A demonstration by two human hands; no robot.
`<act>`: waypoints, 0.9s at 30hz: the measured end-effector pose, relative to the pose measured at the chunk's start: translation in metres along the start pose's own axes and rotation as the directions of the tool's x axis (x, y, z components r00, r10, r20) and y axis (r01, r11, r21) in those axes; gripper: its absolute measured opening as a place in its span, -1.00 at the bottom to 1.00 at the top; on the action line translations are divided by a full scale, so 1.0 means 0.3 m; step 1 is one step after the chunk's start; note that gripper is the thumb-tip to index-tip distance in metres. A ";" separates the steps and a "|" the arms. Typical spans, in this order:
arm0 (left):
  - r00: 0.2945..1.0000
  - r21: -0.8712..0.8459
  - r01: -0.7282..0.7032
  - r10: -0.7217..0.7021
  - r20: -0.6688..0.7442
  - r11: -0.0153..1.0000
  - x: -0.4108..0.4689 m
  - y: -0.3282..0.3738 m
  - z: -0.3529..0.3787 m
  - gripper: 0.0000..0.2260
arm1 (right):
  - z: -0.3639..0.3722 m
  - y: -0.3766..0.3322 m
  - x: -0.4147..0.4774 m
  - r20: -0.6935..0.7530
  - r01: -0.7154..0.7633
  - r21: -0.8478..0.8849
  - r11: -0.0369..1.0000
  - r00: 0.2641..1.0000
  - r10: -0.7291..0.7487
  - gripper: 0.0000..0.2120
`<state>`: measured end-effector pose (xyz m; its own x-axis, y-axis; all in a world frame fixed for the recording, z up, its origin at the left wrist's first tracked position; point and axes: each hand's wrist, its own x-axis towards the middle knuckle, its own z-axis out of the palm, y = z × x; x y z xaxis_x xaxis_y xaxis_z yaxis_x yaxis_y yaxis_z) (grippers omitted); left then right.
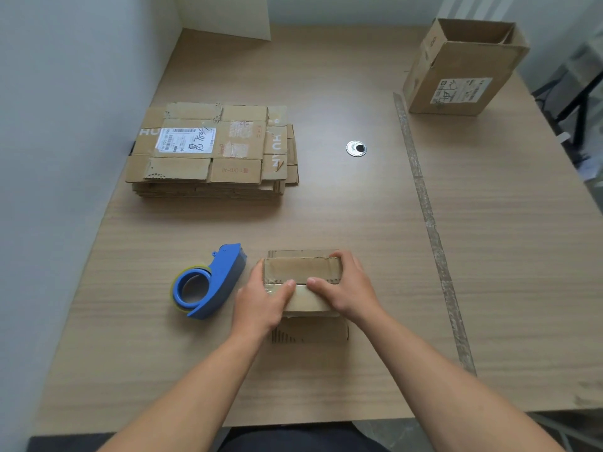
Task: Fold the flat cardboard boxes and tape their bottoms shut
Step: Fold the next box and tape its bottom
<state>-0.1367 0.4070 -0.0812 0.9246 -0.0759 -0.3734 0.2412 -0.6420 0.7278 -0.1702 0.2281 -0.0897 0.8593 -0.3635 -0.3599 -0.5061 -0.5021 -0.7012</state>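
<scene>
A small cardboard box [301, 270] stands near the table's front with its two bottom flaps folded shut on top. My left hand [261, 301] grips its left end, thumb lying on the near flap beside the seam. My right hand [347, 288] grips the right end, thumb on the same flap and fingers curled over the far edge. A blue tape dispenser [212, 283] with a clear roll lies just left of the box, untouched. A stack of flat cardboard boxes [212, 148] sits at the back left, the top one bearing a white label.
An assembled open cardboard box [463, 70] stands at the back right. A round metal cable grommet [356, 148] is set in the wooden table [326, 207]. A worn tape strip [430, 230] runs along the table on the right. A white wall borders the left side.
</scene>
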 end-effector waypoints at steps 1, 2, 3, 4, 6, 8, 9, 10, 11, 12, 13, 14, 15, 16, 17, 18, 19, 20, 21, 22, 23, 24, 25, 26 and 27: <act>1.000 -0.019 0.001 -0.002 -0.024 1.000 0.001 0.004 -0.003 -0.57 | -0.005 -0.001 0.000 0.001 0.013 0.000 1.000 1.000 -0.013 -0.44; 0.999 -0.037 0.000 -0.001 -0.039 0.999 0.001 0.005 -0.009 -0.60 | -0.013 0.003 0.001 0.003 0.022 0.013 1.000 1.000 -0.022 -0.50; 0.999 -0.057 -0.002 0.000 -0.033 0.998 0.003 0.006 -0.017 -0.63 | -0.027 0.011 0.004 0.006 0.021 0.046 0.999 1.000 -0.021 -0.58; 1.000 -0.099 0.004 -0.005 -0.007 0.995 0.008 0.002 -0.025 -0.66 | -0.042 0.027 0.010 0.020 0.011 0.117 0.993 1.000 -0.014 -0.68; 0.997 -0.200 0.038 -0.025 0.069 0.979 0.016 -0.004 -0.044 -0.66 | -0.073 0.055 0.008 0.088 -0.043 0.342 0.939 0.996 0.014 -0.79; 0.994 -0.257 0.043 -0.015 0.111 0.965 0.025 -0.007 -0.054 -0.64 | -0.097 0.070 -0.002 0.155 -0.139 0.550 0.823 0.986 0.063 -0.80; 0.993 -0.279 0.031 0.002 0.116 0.960 0.024 -0.003 -0.059 -0.62 | -0.107 0.073 -0.010 0.162 -0.160 0.618 0.770 0.984 0.075 -0.81; 0.992 -0.312 0.013 0.026 0.120 0.950 0.020 0.006 -0.066 -0.61 | -0.118 0.070 -0.016 0.141 -0.149 0.661 0.735 0.987 0.073 -0.82; 0.991 -0.347 -0.010 0.056 0.121 0.938 0.012 0.019 -0.074 -0.60 | -0.130 0.065 -0.020 0.099 -0.110 0.689 0.716 0.993 0.057 -0.84; 0.988 -0.393 -0.035 0.090 0.123 0.919 0.005 0.032 -0.080 -0.60 | -0.144 0.060 -0.023 0.044 -0.054 0.711 0.701 0.998 0.033 -0.84; 0.985 -0.440 -0.059 0.123 0.118 0.896 -0.001 0.044 -0.085 -0.61 | -0.160 0.053 -0.028 -0.010 0.004 0.721 0.693 1.000 0.004 -0.84; 0.984 -0.478 -0.080 0.147 0.104 0.875 -0.002 0.049 -0.088 -0.61 | -0.173 0.049 -0.032 -0.055 0.060 0.713 0.699 0.998 -0.030 -0.84; 0.982 -0.506 -0.103 0.168 0.084 0.856 -0.006 0.056 -0.088 -0.62 | -0.184 0.042 -0.037 -0.092 0.112 0.688 0.717 0.993 -0.067 -0.84; 0.983 -0.530 -0.112 0.173 0.066 0.841 -0.009 0.062 -0.089 -0.63 | -0.188 0.036 -0.042 -0.117 0.153 0.659 0.736 0.988 -0.100 -0.83; 0.984 -0.551 -0.110 0.168 0.055 0.827 -0.011 0.068 -0.090 -0.65 | -0.185 0.031 -0.047 -0.126 0.174 0.644 0.745 0.985 -0.121 -0.82; 0.987 -0.568 -0.103 0.154 0.043 0.817 -0.011 0.071 -0.089 -0.66 | -0.178 0.025 -0.050 -0.120 0.174 0.652 0.738 0.985 -0.126 -0.81; 0.990 -0.572 -0.099 0.140 0.027 0.814 -0.013 0.070 -0.087 -0.66 | -0.172 0.019 -0.057 -0.106 0.161 0.671 0.724 0.987 -0.121 -0.80; 0.991 -0.560 -0.107 0.135 0.009 0.822 -0.015 0.070 -0.086 -0.66 | -0.166 0.017 -0.060 -0.091 0.148 0.688 0.711 0.989 -0.118 -0.79; 0.989 -0.528 -0.130 0.145 -0.012 0.839 -0.016 0.068 -0.085 -0.68 | -0.163 0.018 -0.065 -0.075 0.137 0.700 0.701 0.990 -0.118 -0.77; 0.986 -0.487 -0.161 0.165 -0.036 0.858 -0.017 0.066 -0.084 -0.72 | -0.164 0.021 -0.067 -0.059 0.131 0.703 0.699 0.990 -0.126 -0.72; 0.980 -0.453 -0.195 0.192 -0.054 0.870 -0.016 0.061 -0.084 -0.73 | -0.167 0.024 -0.070 -0.042 0.133 0.699 0.702 0.989 -0.144 -0.65; 0.975 -0.426 -0.222 0.214 -0.067 0.877 -0.012 0.053 -0.085 -0.71 | -0.169 0.030 -0.070 -0.028 0.138 0.688 0.712 0.986 -0.163 -0.59; 0.971 -0.409 -0.238 0.229 -0.071 0.881 -0.011 0.049 -0.090 -0.70 | -0.171 0.035 -0.069 -0.018 0.142 0.673 0.726 0.984 -0.176 -0.56; 0.968 -0.401 -0.249 0.240 -0.072 0.881 -0.012 0.049 -0.097 -0.71 | -0.172 0.039 -0.066 -0.017 0.146 0.654 0.742 0.984 -0.179 -0.58; 0.965 -0.403 -0.259 0.252 -0.071 0.878 -0.011 0.046 -0.102 -0.74 | -0.173 0.043 -0.060 -0.026 0.155 0.630 0.761 0.984 -0.178 -0.64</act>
<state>-0.1275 0.4217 -0.0522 0.9741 -0.1807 -0.1363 0.0914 -0.2370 0.9672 -0.1960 0.1875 -0.0603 0.9335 -0.2887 -0.2128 -0.2053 0.0564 -0.9771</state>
